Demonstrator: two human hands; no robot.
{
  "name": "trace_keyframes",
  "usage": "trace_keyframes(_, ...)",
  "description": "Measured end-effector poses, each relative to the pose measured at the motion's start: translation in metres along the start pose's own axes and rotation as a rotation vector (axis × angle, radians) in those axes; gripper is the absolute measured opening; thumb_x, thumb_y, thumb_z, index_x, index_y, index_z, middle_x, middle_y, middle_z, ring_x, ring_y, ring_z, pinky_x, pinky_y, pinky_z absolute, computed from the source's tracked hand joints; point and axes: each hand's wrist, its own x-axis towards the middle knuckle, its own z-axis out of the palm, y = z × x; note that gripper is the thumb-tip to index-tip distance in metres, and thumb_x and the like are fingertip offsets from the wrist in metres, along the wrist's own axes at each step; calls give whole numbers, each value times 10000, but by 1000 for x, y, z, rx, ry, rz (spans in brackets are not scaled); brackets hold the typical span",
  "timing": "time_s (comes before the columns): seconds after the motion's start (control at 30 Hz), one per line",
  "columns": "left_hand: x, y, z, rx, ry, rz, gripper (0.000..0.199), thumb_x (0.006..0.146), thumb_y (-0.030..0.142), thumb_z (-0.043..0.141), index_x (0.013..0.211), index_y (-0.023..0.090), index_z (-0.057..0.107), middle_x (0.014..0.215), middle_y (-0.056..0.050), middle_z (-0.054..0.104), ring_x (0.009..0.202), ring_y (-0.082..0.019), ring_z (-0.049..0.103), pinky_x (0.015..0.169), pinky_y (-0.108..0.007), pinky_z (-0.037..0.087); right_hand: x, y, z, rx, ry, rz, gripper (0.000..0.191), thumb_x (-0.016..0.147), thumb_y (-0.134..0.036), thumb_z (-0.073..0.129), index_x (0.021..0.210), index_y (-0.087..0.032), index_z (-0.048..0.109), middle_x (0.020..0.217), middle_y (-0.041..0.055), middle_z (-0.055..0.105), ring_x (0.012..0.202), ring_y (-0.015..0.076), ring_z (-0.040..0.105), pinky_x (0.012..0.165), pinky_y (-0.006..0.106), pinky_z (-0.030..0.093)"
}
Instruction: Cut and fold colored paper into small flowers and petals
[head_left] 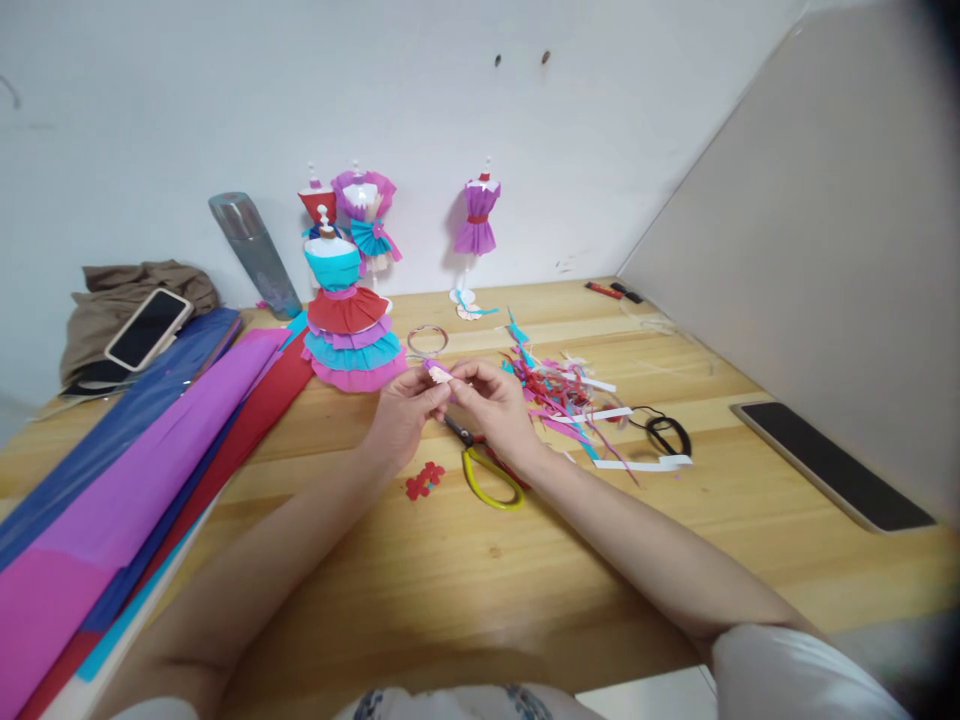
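Observation:
My left hand (pixel 409 408) and my right hand (pixel 493 402) meet over the middle of the table. Both pinch a small purple and cream piece of crepe paper (pixel 438 374) between thumbs and fingertips. Under my right wrist lies a pair of scissors (pixel 491 482) with yellow and red handles, its blades partly hidden by my hands. A few small red paper flowers (pixel 425 481) rest just left of the scissors. Close behind my left hand stands a mini mannequin (pixel 352 310) in a tiered dress of turquoise, red, purple and pink paper.
More dressed mannequins (pixel 477 220) stand along the wall. Paper scraps (pixel 559 385) lie heaped to the right, near a black cord loop (pixel 667 436) and a dark flat device (pixel 832 465). Leftward are crepe sheets (pixel 172 450), a phone (pixel 148 328), brown cloth (pixel 97 300) and a bottle (pixel 255 255).

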Motion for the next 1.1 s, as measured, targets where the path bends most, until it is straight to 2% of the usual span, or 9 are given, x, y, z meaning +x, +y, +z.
trace_keyframes(0.13,1,-2,-2,-6,2,17,284,579,290,897,759,171,712,645,40,629,538,-54,506,522,-203,382,-2,-5,4,156,-53,88,253,771,-437,732,776,-213,615,608,-31,616,555,124,548,624,288,483)
trace_keyframes(0.37,-2,0,1,6,19,51,224,594,283,866,673,167,692,561,43,582,503,-54,473,499,-205,355,-2,-6,5,164,5,113,347,680,-504,809,744,-201,652,569,-33,583,528,111,519,588,275,473)
trace_keyframes(0.5,-5,2,7,9,33,34,226,605,292,854,657,162,677,521,54,535,487,-47,450,482,-191,334,-1,-6,4,118,61,94,333,655,-493,815,674,-198,661,555,-27,572,519,112,505,564,276,465)
trace_keyframes(0.73,-7,2,9,-46,68,-36,279,574,284,880,689,153,662,555,51,550,506,-47,471,466,-174,324,-2,-10,8,95,105,35,323,646,-479,823,595,-201,666,546,-16,576,515,112,496,535,269,450)
trace_keyframes(0.93,-8,0,10,-69,99,-51,266,602,260,863,736,152,660,600,43,582,514,-50,492,458,-176,323,-3,-10,9,80,149,32,330,641,-499,822,614,-201,682,571,-5,613,543,126,535,547,275,466)
trace_keyframes(1.1,-7,-1,9,-46,116,-29,251,574,260,865,692,158,668,580,44,572,511,-54,478,467,-191,327,-3,-10,7,70,116,63,251,663,-427,809,645,-199,707,607,2,642,582,141,573,591,293,491)
